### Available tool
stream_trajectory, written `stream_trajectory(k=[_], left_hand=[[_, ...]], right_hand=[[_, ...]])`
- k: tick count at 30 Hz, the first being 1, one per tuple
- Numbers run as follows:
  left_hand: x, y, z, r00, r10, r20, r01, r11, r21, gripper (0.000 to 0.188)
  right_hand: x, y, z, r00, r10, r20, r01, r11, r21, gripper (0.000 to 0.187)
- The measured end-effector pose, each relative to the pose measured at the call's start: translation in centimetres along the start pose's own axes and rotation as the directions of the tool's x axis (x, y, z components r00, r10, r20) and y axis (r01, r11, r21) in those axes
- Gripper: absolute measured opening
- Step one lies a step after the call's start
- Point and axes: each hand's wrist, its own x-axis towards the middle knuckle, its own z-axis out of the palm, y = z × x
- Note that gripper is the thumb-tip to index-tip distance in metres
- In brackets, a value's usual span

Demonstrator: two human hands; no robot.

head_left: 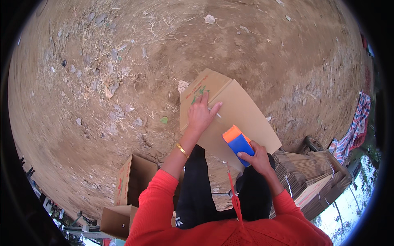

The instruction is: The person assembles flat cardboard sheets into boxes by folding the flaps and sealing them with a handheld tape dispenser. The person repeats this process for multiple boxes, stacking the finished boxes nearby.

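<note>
A folded brown cardboard box (243,107) with red and green print lies tilted across my lap. My left hand (199,115) rests on it with the fingers spread and the thumb apart, near a seam. Beside the thumb shows a small shiny whitish strip, too small to make out. My right hand (259,159) is wrapped round a blue tape dispenser (239,144) with an orange front end. That end points up and left over the box's lower part. Whether it touches the cardboard I cannot tell.
To my right stands a stack of flattened cardboard (303,170) tied with white string, a small wheel (313,143) behind it. Open cardboard boxes (141,174) stand at my left. Straw and scraps litter the dirt ground (135,61). A patterned cloth (353,127) lies far right.
</note>
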Motion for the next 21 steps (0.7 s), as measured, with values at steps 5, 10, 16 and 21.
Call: stream_trajectory(k=[5,10,16,21], left_hand=[[0.3,0.6,0.1,0.998,-0.021,-0.062,0.031,0.985,0.168,0.069],[0.1,2.6,-1.1,0.987,-0.139,0.085,0.123,0.977,0.175,0.065],[-1.4,2.9,2.8,0.950,0.294,-0.108,-0.196,0.827,0.528,0.071],[-3.0,4.1,6.2,0.937,0.350,-0.015,-0.297,0.815,0.497,0.074]], right_hand=[[-1.3,2.9,-0.8,0.997,0.011,-0.080,-0.033,0.962,-0.271,0.052],[-1.0,4.0,0.2,0.977,0.093,-0.190,-0.150,0.937,-0.314,0.055],[0.4,4.3,0.7,0.964,0.131,-0.233,-0.209,0.913,-0.349,0.061],[1.1,3.9,-0.1,0.972,0.151,-0.177,-0.204,0.920,-0.334,0.062]])
